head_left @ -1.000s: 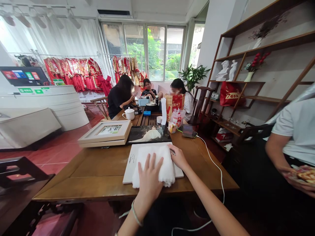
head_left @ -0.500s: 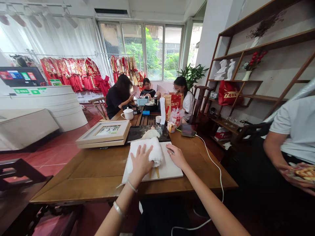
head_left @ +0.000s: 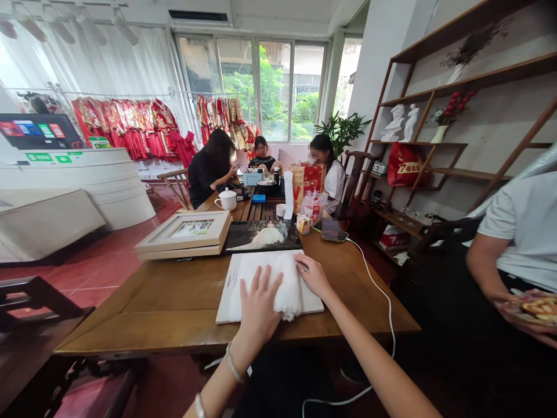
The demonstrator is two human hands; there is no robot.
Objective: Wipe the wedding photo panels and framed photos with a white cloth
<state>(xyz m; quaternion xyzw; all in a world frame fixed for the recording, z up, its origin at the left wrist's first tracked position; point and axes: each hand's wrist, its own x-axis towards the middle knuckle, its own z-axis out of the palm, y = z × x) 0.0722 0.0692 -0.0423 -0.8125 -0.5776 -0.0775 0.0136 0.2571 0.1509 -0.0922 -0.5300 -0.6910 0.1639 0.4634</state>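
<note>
My left hand (head_left: 262,302) lies with its fingers spread on a bundled white cloth (head_left: 288,290). Beneath the cloth is a flat white board (head_left: 224,305) with small dark print near its left side. At the cloth's far right corner, my right hand (head_left: 314,277) has its fingers curled and close together near the board's edge; a small dark grey patch shows between them, too small to name. Just beyond the board, a dark photo panel (head_left: 241,235) shows a pale dress.
Light wooden frames (head_left: 209,248) lie stacked at left on the wooden table (head_left: 143,319). A phone (head_left: 334,229) with a white cable (head_left: 385,284), a small box (head_left: 303,224) and a lidded white cup (head_left: 227,200) stand farther back. Several people sit around; one at right holds food.
The white cloth has shifted right and toward me under my left hand, uncovering the board's printed left side. My right hand stays almost in place.
</note>
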